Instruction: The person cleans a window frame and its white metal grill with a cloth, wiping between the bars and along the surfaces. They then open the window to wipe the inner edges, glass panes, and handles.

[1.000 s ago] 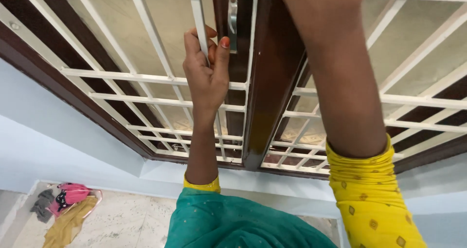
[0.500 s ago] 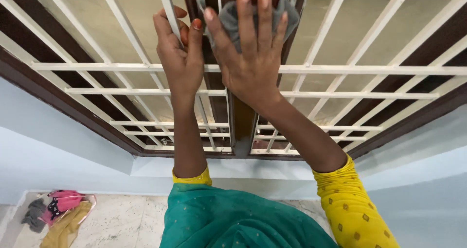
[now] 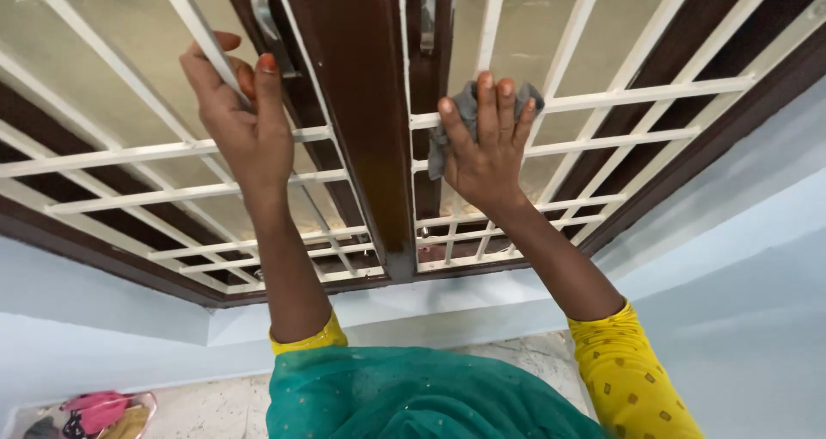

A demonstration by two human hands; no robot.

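Head view: both hands are up on a white window grille (image 3: 602,95) set in a dark brown frame (image 3: 361,120). Left hand (image 3: 241,120) is clenched around 1 slanted white bar (image 3: 200,27) of the grille's left half, thumb on the right side of the bar. Right hand (image 3: 486,146) presses a grey cloth (image 3: 460,112) flat against the right half of the grille, fingers spread over it; cloth sits just right of the frame's centre post, at the crossing of a horizontal bar and a vertical one. Yellow patterned sleeves (image 3: 632,379) and green garment (image 3: 413,400) fill the bottom edge. Pink and yellow fabric pile (image 3: 90,413) lies on the floor, bottom left.
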